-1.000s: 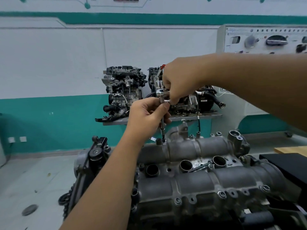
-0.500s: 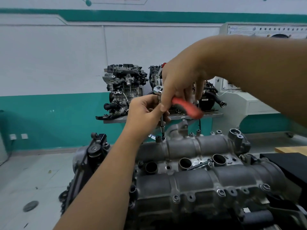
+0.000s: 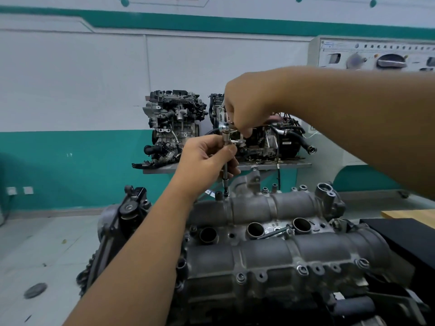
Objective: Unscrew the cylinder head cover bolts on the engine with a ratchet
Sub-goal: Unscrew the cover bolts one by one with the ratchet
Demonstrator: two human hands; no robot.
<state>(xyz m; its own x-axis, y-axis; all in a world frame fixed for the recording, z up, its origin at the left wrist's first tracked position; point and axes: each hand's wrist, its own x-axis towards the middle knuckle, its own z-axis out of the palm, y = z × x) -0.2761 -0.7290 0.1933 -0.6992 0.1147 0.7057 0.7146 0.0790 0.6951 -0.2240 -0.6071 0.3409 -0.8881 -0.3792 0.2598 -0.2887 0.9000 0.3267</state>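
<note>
The left hand (image 3: 207, 158) reaches up from the lower left, its fingers curled round the slim steel extension bar (image 3: 225, 170), which stands upright. The right hand (image 3: 247, 109) comes in from the right with knuckles up, its fingers closed down over the chromed ratchet (image 3: 227, 128) head at the bar's top; the handle is mostly hidden, so the grip there is hard to read. The bar's socket end sits on a bolt (image 3: 226, 195) at the far rim of the rough, grey cast cylinder head cover (image 3: 270, 250), directly below both hands.
</note>
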